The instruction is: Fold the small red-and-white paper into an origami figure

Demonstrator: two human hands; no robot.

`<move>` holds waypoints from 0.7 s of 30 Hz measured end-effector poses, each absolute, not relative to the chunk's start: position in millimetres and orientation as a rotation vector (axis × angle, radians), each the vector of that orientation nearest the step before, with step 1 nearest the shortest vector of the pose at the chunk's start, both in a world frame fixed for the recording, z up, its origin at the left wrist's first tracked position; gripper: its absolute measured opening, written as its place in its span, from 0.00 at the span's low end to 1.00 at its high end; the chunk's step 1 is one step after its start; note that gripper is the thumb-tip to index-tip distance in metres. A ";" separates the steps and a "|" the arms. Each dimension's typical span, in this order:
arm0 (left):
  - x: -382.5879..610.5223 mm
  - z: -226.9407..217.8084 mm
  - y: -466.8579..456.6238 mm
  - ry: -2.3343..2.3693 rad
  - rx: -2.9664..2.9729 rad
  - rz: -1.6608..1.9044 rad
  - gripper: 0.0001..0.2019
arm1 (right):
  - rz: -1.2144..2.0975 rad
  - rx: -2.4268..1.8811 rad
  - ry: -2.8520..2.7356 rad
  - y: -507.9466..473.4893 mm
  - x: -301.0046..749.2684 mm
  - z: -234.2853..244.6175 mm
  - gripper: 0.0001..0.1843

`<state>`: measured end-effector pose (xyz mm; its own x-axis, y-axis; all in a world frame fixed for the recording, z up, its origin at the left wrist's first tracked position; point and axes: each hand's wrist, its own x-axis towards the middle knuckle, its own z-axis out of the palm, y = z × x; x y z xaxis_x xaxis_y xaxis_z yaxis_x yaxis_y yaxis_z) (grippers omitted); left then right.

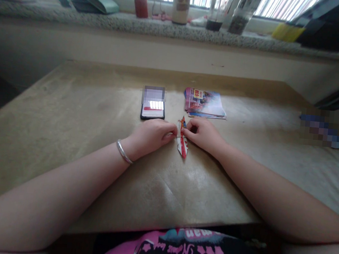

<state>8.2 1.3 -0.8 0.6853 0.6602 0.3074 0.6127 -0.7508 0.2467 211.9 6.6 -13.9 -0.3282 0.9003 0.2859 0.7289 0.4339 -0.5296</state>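
A narrow piece of folded paper (182,144), printed in red, white and some blue, lies lengthwise on the table between my two hands. Its ends come to points. My left hand (156,133), with a silver bangle at the wrist, has its fingers curled and pinched at the paper's left edge. From the other side, my right hand (201,132) pinches the right edge between thumb and forefinger. Just beyond my left hand lies a smartphone (153,111) with its screen lit. A stack of colourful printed sheets (206,103) rests beyond my right hand.
The table (75,142) has a yellowish cover and stands against the wall. On the stone windowsill (131,24) are a red bottle (141,4), a tall pale container (181,4), jars and a dark bag (332,27). A blurred bluish item (326,131) lies at the table's right.
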 end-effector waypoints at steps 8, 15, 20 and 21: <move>2.4 -1.2 5.2 0.888 2.861 0.540 0.12 | 0.335 -1.284 -2.224 7.0 215.4 -14.9 0.09; -2.1 2.7 5.9 0.747 2.948 0.456 0.13 | 0.389 -1.295 -2.259 8.7 214.9 -13.7 0.12; -1.1 -0.2 4.8 0.747 2.994 0.528 0.12 | 0.434 -1.383 -2.220 12.3 214.7 -14.1 0.11; -0.5 -0.6 4.5 0.733 3.001 0.543 0.12 | 0.448 -1.404 -2.209 12.9 214.9 -14.5 0.11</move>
<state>-0.5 4.5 -0.6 0.8308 0.4483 0.3298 0.4465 -0.8907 0.0858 214.9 12.9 -14.5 -0.3574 0.9075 0.2206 0.7499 0.4197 -0.5114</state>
